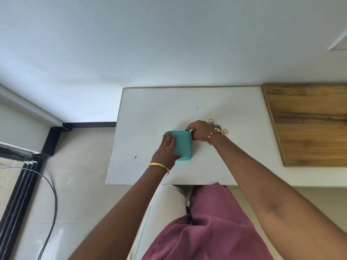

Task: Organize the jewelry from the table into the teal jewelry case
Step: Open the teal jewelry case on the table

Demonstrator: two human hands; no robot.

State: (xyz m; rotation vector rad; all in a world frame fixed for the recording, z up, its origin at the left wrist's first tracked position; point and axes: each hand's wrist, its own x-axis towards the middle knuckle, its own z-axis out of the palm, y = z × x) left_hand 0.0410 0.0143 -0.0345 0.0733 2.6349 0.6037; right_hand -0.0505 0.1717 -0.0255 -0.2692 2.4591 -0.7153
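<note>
Teal jewelry case (183, 145), a small rounded-square box with a smooth lid, lies shut on the white tabletop (150, 109), a little left of the tabletop's middle and toward its near edge. Both hands are on it: the left hand (167, 149) lies flat over the left part of the lid with straight fingers, the thumb reaching round the near edge, pressing rather than gripping. The right hand (200, 131) sits at the far right corner of the case with its fingers curled; it seems to pinch something there, perhaps a zip pull or clasp, but the detail is too small to tell for sure. Just right of that hand, partly hidden behind its wrist, a small heap of gold-coloured jewelry (217, 126) rests on the tabletop, with at least two gold rings showing at its edges. A gold bangle (159, 166) circles the left wrist and a rose-gold bracelet (211, 137) the right. Further right, a brown wood-grain board (308, 122) lies against the tabletop's edge. Judging from this, the task has hardly begun: the case is yet to be opened, nothing appears to be stowed, and the whole heap still waits to be sorted into it.
</note>
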